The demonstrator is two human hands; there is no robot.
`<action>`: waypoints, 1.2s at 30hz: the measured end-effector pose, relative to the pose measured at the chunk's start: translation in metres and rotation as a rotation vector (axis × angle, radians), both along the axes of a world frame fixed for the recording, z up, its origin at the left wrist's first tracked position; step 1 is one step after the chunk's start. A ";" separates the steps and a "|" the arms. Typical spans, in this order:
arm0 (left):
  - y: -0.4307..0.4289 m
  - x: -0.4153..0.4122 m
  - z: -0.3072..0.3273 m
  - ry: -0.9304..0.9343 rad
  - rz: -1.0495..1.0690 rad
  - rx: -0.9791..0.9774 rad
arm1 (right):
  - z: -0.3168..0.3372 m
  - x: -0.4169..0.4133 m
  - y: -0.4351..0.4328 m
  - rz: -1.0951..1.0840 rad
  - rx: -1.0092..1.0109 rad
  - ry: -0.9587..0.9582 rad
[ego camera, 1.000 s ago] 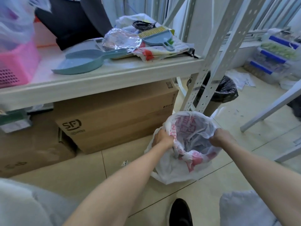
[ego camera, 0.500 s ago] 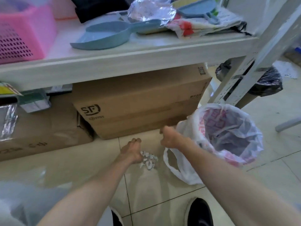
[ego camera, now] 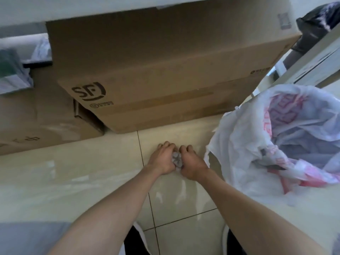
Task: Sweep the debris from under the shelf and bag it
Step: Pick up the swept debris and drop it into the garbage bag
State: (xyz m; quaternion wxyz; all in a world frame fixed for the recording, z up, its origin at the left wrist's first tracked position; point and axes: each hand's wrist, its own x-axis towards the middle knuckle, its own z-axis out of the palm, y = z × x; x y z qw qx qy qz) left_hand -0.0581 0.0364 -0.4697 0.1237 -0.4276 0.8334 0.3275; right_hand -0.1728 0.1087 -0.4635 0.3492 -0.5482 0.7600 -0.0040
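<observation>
Cupped together, our left hand (ego camera: 161,159) and right hand (ego camera: 192,165) clasp the debris (ego camera: 177,160) on the floor (ego camera: 92,172), seemingly paper scraps; the bag (ego camera: 244,162) gapes just beside them

floor tiles (ego camera: 92,181) glossy | box (ego camera: 165,70) matt cardboard | bag (ego camera: 239,144) thin plastic

The large brown cardboard box (ego camera: 165,61) bears the black letters "SF" in a curved logo near its left corner; the small stamp just below is too blurred to read, as are the square code label at its upper right and the dark print beneath that. Dark marks on the flatter brown cardboard box (ego camera: 27,116) at left and pink-red printing on the white plastic bag (ego camera: 239,162) are illegible
</observation>
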 end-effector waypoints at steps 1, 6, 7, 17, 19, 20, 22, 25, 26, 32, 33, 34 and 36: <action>0.000 0.000 -0.001 0.008 0.026 0.012 | 0.000 -0.002 -0.002 -0.005 0.001 -0.001; 0.006 0.003 -0.005 0.050 0.220 0.102 | 0.001 -0.001 -0.004 -0.049 0.045 0.010; 0.007 0.003 -0.006 0.053 0.262 0.118 | 0.001 -0.001 -0.004 -0.076 0.045 0.003; 0.008 0.003 0.019 0.069 0.390 0.134 | 0.041 -0.003 -0.005 -0.226 0.032 0.004; 0.004 0.001 0.039 0.089 0.379 0.116 | 0.061 -0.007 -0.008 -0.222 0.018 0.014; 0.002 0.001 0.050 0.099 0.380 0.100 | 0.072 -0.009 -0.010 -0.228 0.013 0.024; -0.004 -0.001 0.073 0.133 0.392 0.056 | 0.098 -0.010 -0.013 -0.217 -0.011 0.056; -0.012 -0.005 0.113 0.196 0.421 -0.015 | 0.138 -0.017 -0.018 -0.180 -0.071 0.113; -0.015 -0.008 0.127 0.216 0.420 -0.045 | 0.153 -0.022 -0.019 -0.172 -0.092 0.131; -0.020 -0.056 0.212 0.415 0.417 -0.108 | 0.241 -0.079 -0.010 -0.290 -0.298 0.222; -0.017 -0.069 0.223 0.446 0.408 -0.106 | 0.252 -0.092 -0.006 -0.317 -0.337 0.227; -0.013 -0.083 0.233 0.477 0.394 -0.094 | 0.260 -0.107 -0.001 -0.334 -0.357 0.241; -0.001 -0.115 0.249 0.543 0.371 -0.055 | 0.275 -0.134 0.012 -0.335 -0.323 0.302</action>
